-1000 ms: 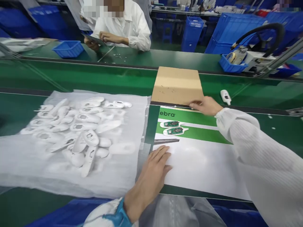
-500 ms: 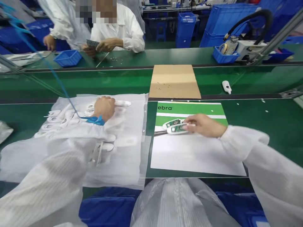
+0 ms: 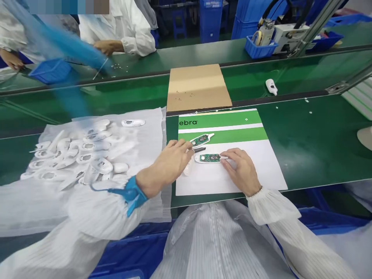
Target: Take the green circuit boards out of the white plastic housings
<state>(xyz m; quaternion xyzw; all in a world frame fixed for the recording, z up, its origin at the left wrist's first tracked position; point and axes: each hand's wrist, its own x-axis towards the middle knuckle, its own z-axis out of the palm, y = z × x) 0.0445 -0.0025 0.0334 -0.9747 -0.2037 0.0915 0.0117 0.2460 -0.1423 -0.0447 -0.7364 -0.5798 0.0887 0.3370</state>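
My left hand (image 3: 167,164), with a blue strap at its wrist, is closed over the left part of the printed sheet. A white plastic shell (image 3: 188,167) shows below its fingertips, partly hidden and blurred. My right hand (image 3: 241,170) pinches the narrow tip of a white housing (image 3: 207,158) that carries a green circuit board. Just above lies a second white housing with a circuit board (image 3: 200,140), its left end behind my left fingers. Between the two housings the dark tip of a slim tool (image 3: 199,150) sticks out.
Many white shells (image 3: 84,155) lie heaped on white foam sheeting (image 3: 154,155) at left. Beyond the printed sheet (image 3: 229,178) stands cardboard (image 3: 197,87) with dark specks. A white device (image 3: 271,87) rests on the green strip. A blurred blue cord (image 3: 72,50) crosses the upper left; co-workers sit opposite.
My left hand has come from the shell heap over to the printed sheet with a white shell. My right hand has brought its housing down and slightly left, apart from the other one.
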